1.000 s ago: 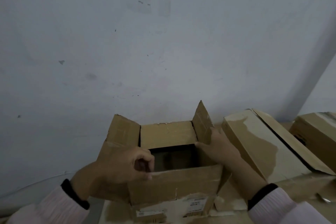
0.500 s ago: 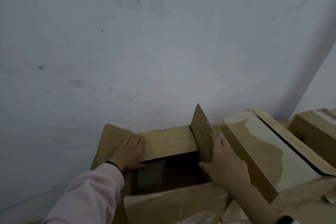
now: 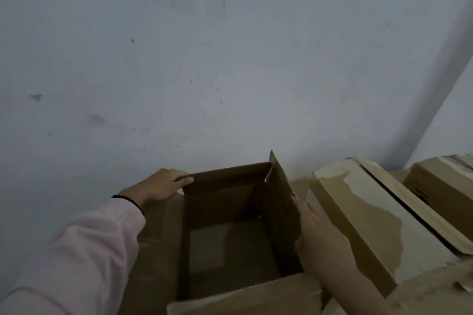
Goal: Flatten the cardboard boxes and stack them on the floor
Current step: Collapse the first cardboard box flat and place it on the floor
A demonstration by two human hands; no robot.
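Note:
An open brown cardboard box [image 3: 225, 215] stands against the wall, its top flaps spread and its dark inside showing. My left hand [image 3: 160, 185] grips the far-left corner of the box, fingers curled over the back flap's edge. My right hand [image 3: 322, 243] lies flat against the outside of the upright right flap [image 3: 279, 199]. The near flap [image 3: 245, 296] folds out toward me at the bottom of the view.
A closed tan box with torn tape patches [image 3: 363, 215] lies tilted right beside the open one. Another box [image 3: 440, 184] sits at the far right, in the room's corner. The grey wall [image 3: 230, 71] rises directly behind the boxes.
My left hand moved from the back flap's face to its far-left corner, and that flap has swung up and back. The box's inside shows much more. My right hand stays on the right flap.

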